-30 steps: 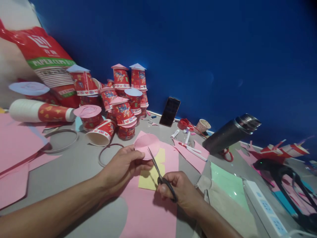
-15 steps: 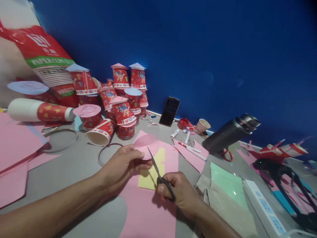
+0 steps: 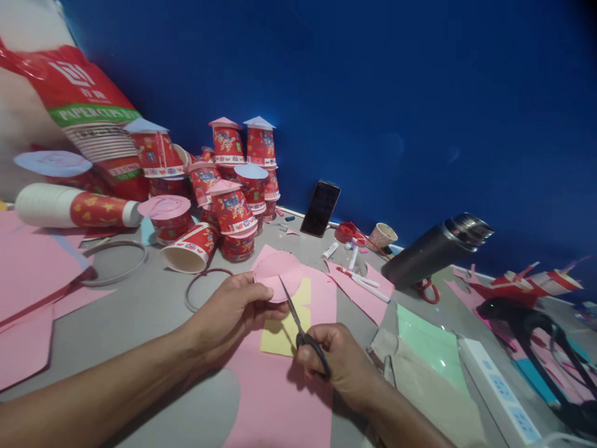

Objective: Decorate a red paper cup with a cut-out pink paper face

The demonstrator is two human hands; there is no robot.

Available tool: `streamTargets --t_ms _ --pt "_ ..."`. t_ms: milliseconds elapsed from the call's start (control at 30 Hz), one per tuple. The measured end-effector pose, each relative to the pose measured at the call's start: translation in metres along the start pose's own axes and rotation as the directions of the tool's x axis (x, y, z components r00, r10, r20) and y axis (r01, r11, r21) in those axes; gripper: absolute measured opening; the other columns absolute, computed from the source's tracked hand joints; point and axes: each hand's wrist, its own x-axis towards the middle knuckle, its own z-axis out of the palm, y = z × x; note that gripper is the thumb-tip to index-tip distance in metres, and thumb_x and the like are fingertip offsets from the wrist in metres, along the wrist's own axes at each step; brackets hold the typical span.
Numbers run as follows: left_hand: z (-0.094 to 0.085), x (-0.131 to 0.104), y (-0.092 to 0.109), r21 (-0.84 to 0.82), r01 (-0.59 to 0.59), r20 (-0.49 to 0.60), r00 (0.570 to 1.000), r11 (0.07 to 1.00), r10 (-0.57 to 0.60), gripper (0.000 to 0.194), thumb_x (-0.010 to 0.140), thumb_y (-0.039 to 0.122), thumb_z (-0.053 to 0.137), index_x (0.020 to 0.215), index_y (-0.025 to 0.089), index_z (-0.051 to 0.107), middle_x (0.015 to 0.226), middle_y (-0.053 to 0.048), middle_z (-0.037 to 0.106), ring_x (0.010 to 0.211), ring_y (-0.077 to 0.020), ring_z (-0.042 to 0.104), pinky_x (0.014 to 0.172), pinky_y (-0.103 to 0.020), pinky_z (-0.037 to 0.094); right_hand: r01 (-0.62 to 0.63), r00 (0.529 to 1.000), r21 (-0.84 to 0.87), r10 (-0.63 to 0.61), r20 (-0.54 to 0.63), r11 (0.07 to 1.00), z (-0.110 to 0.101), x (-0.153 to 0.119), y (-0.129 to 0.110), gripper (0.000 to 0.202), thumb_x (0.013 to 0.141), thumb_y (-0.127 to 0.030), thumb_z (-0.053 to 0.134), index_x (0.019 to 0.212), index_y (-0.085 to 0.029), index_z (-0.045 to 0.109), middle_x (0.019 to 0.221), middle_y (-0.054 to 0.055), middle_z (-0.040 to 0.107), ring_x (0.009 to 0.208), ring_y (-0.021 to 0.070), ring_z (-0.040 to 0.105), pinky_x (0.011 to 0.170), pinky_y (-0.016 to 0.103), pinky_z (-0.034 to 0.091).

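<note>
A round piece of pink paper point(image 3: 278, 269) is pinched at its lower left edge by my left hand point(image 3: 233, 305). My right hand point(image 3: 333, 361) grips black-handled scissors point(image 3: 293, 311), their blades pointing up and left over the disc. Whether the blades have cut into the paper, I cannot tell. Beneath both hands lies a large pink sheet point(image 3: 284, 398) with a curved piece cut from its left side. On that sheet rests a yellow paper piece point(image 3: 277, 336), partly covered by the disc and the scissors.
Red paper cups point(image 3: 233, 211) with paper tops stand stacked at back left, near a bag of cups point(image 3: 102, 124). A phone point(image 3: 320, 208) leans on the blue wall. Right of it are a dark flask point(image 3: 424, 255), pens point(image 3: 364, 280), a green sheet point(image 3: 429, 345) and a power strip point(image 3: 499, 389).
Almost nothing differs. The pink disc and my left hand have shifted very slightly to the right; the scissors keep nearly the same place and angle.
</note>
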Motion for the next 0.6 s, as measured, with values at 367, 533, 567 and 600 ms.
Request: streamTargets --t_ms 367,533,567,600 --pt "0.0009 -0.0014 0.0004 0.001 0.003 -0.006 1.0 1.0 -0.003 0.019 0.065 0.015 0.083 0.082 0.009 0.076 0.086 -0.014 0.079 0.076 -0.0226 0.074 0.074 -0.031 0.065 -0.02 1.0 0.034 0.02 0.003 0.999 0.0027 0.0003 -0.0002 0.058 0.062 -0.07 0.086 0.061 -0.019 0.058 0.056 -0.001 0.059 0.053 0.0116 0.054 0.053 0.024 0.042" --pt "0.0004 -0.0015 -0.0002 -0.007 -0.002 -0.003 1.0 1.0 0.002 0.017 0.066 0.014 0.083 0.081 0.01 0.076 0.083 -0.012 0.078 0.076 -0.0221 0.074 0.073 -0.03 0.066 -0.019 1.0 0.017 0.019 -0.008 1.0 0.002 -0.0001 0.0005 0.058 0.063 -0.07 0.084 0.061 -0.019 0.057 0.055 -0.001 0.057 0.051 0.0107 0.052 0.051 0.023 0.04" --pt "0.0003 -0.0013 -0.0003 -0.009 -0.004 -0.004 1.0 1.0 0.004 0.015 0.067 0.013 0.082 0.08 0.01 0.076 0.082 -0.011 0.077 0.075 -0.0215 0.073 0.073 -0.03 0.066 -0.019 1.0 0.017 0.019 -0.011 1.0 0.0021 -0.0002 0.0005 0.057 0.063 -0.069 0.084 0.06 -0.019 0.057 0.055 -0.002 0.056 0.051 0.0104 0.052 0.051 0.022 0.039" --pt "0.0004 -0.001 -0.0003 -0.011 -0.005 -0.003 1.0 1.0 0.005 0.014 0.067 0.012 0.082 0.08 0.01 0.076 0.081 -0.01 0.077 0.074 -0.0209 0.073 0.073 -0.03 0.066 -0.02 1.0 0.017 0.02 -0.013 1.0 0.0021 -0.0004 0.0003 0.056 0.063 -0.068 0.084 0.06 -0.019 0.056 0.055 -0.002 0.056 0.051 0.0102 0.051 0.05 0.022 0.039"
